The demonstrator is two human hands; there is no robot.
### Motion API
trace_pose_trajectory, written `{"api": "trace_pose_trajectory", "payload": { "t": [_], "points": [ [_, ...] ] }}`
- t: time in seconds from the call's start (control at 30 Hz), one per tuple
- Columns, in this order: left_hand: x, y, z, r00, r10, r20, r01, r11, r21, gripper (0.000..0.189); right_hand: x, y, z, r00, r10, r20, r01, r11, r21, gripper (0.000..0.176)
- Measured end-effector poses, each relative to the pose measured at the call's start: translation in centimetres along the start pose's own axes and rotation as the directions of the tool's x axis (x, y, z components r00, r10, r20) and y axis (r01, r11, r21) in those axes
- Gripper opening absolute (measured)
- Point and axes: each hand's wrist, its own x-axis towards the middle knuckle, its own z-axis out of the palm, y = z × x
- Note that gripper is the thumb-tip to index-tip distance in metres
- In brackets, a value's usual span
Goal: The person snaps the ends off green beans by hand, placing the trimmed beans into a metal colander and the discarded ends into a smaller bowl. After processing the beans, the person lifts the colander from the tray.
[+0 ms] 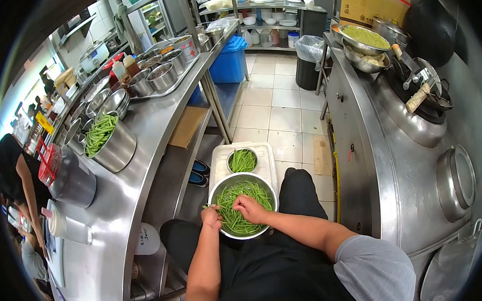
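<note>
A large metal bowl (272,188) of green beans (227,197) is at my lap, by the near end of a white stool-like surface (269,154). At the bowl's left rim, my left hand (211,217) is closed, with a bit of green bean poking out by the fingertips. My right hand (250,209) is over the beans, its fingers curled in a pinch; whatever they hold is hidden. Just beyond the bowl, a smaller metal bowl (230,167) holds more green beans (243,161).
On the left steel counter (139,165) stand a pot (120,150) of green beans, several metal containers and a squeeze bottle (69,225). A stove counter (370,161) with a wok lines the right side. A black bin (306,69) stands farther back. Other people are at the far left.
</note>
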Motion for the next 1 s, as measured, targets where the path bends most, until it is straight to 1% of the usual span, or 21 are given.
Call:
{"api": "trace_pose_trajectory", "payload": {
  "t": [0.03,0.07,0.13,0.17,0.23,0.27,0.33,0.4,0.47,0.53,0.57,0.6,0.63,0.67,0.73,0.77,0.8,0.87,0.9,0.93,1.0],
  "points": [
    [0.4,0.1,0.1,0.999,0.013,-0.029,-0.014,0.999,-0.037,0.014,-0.1,0.0,-0.3,0.996,0.002,0.091,-0.002,1.0,-0.007,0.013],
    [0.6,0.1,-0.2,0.999,0.013,-0.03,-0.015,0.999,-0.039,0.014,-0.3,0.0,-0.5,0.996,0.001,0.093,-0.001,1.0,-0.007,0.013],
    [0.4,0.4,-0.1,0.997,-0.019,0.07,0.024,0.996,-0.082,0.011,-1.0,0.4,-0.6,0.973,0.036,0.227,0.034,0.955,-0.295,0.028],
    [0.2,0.3,0.1,0.997,-0.02,0.073,0.026,0.996,-0.081,0.011,-1.4,0.6,-0.6,0.974,0.038,0.224,0.032,0.954,-0.298,0.028],
    [-0.4,-0.2,0.5,0.992,-0.052,0.114,0.065,0.992,-0.111,0.007,-2.0,0.8,-0.5,0.874,0.289,0.39,-0.012,0.816,-0.577,0.038],
    [-0.6,-0.3,0.7,0.992,-0.052,0.112,0.065,0.992,-0.112,0.007,-2.2,0.9,-0.3,0.873,0.288,0.393,-0.011,0.818,-0.576,0.038],
    [-0.8,-0.7,0.8,0.993,-0.029,0.116,0.043,0.992,-0.122,0.009,-2.4,0.7,0.3,0.852,0.301,0.428,0.085,0.728,-0.68,0.04],
    [-0.9,-0.6,0.5,0.993,-0.017,0.117,0.029,0.994,-0.102,0.012,-2.6,0.8,0.7,0.829,0.33,0.451,0.086,0.722,-0.686,0.039],
    [-1.3,-0.4,0.4,0.99,0.006,0.142,-0.009,1.0,0.023,0.013,-2.3,0.9,0.7,0.805,0.358,0.473,0.096,0.708,-0.7,0.039],
    [-0.4,-1.2,0.1,0.99,0.013,0.141,-0.02,0.999,0.046,0.012,-2.4,1.1,0.7,0.818,0.357,0.451,0.073,0.713,-0.697,0.034],
    [0.0,-1.6,0.0,0.988,0.022,0.15,-0.044,0.989,0.142,0.01,-2.4,1.3,0.8,0.816,0.357,0.454,0.075,0.715,-0.695,0.034],
    [0.0,-1.9,-0.1,0.987,0.031,0.159,-0.068,0.97,0.235,0.009,-2.4,2.4,1.1,0.883,0.301,0.362,-0.016,0.788,-0.616,0.029],
    [-1.0,-1.6,0.2,0.983,0.039,0.181,-0.082,0.968,0.237,0.009,-2.2,3.0,1.3,0.933,0.255,0.256,-0.091,0.852,-0.515,0.024],
    [-1.9,-1.4,0.6,0.984,0.039,0.175,-0.08,0.97,0.231,0.009,-2.0,3.5,1.5,0.931,0.253,0.264,-0.086,0.853,-0.514,0.024],
    [-2.8,-1.4,1.2,0.954,0.067,0.292,-0.173,0.919,0.353,0.013,-1.6,4.6,1.5,0.937,0.34,0.083,-0.33,0.937,-0.115,0.016],
    [-2.7,-1.4,1.2,0.942,0.041,0.332,-0.185,0.89,0.417,0.017,-1.4,5.2,1.5,0.949,0.315,0.022,-0.315,0.949,-0.03,0.013],
    [-3.1,-1.6,1.5,0.943,0.038,0.331,-0.181,0.893,0.413,0.017,-1.3,5.4,1.3,0.948,0.318,0.027,-0.317,0.948,-0.033,0.013],
    [-3.8,-2.2,2.3,0.902,0.103,0.42,-0.29,0.864,0.412,0.018,-0.7,6.0,0.8,0.86,0.51,0.004,-0.507,0.855,0.105,0.013],
    [-4.0,-2.3,2.4,0.899,0.074,0.431,-0.261,0.882,0.392,0.02,-0.6,6.1,0.5,0.818,0.571,0.07,-0.566,0.777,0.274,0.012],
    [-4.8,-2.0,2.7,0.906,0.08,0.417,-0.254,0.889,0.381,0.02,-0.4,5.9,0.2,0.818,0.568,0.092,-0.57,0.777,0.267,0.012],
    [-6.3,-1.3,3.1,0.874,0.146,0.463,-0.388,0.783,0.487,0.021,-0.1,5.1,-0.1,0.715,0.688,0.128,-0.645,0.577,0.502,0.009]
  ]
}}
